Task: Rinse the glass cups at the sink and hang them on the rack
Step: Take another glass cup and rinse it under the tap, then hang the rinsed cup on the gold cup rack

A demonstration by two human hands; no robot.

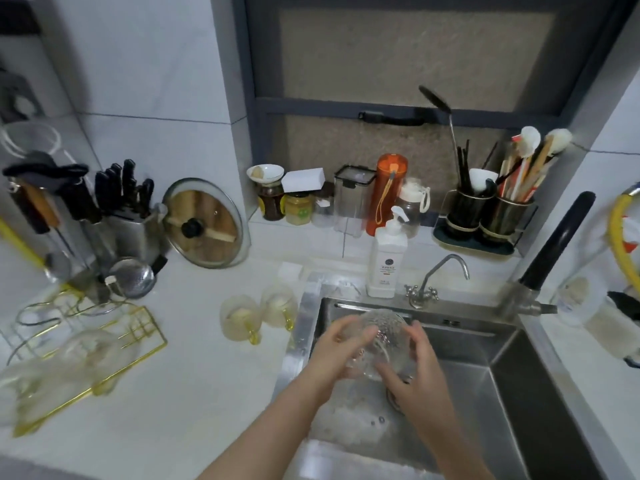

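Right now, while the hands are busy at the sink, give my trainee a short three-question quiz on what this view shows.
1. True or false: both hands, the left hand and the right hand, hold the textured glass cup over the sink.
2. How many glass cups with yellow handles stand on the counter just left of the sink? A one, B two, C four.
3. Fill in: the gold wire rack lies on the counter to the ____ of the sink.

Key: 1 true; 2 B; 3 left.
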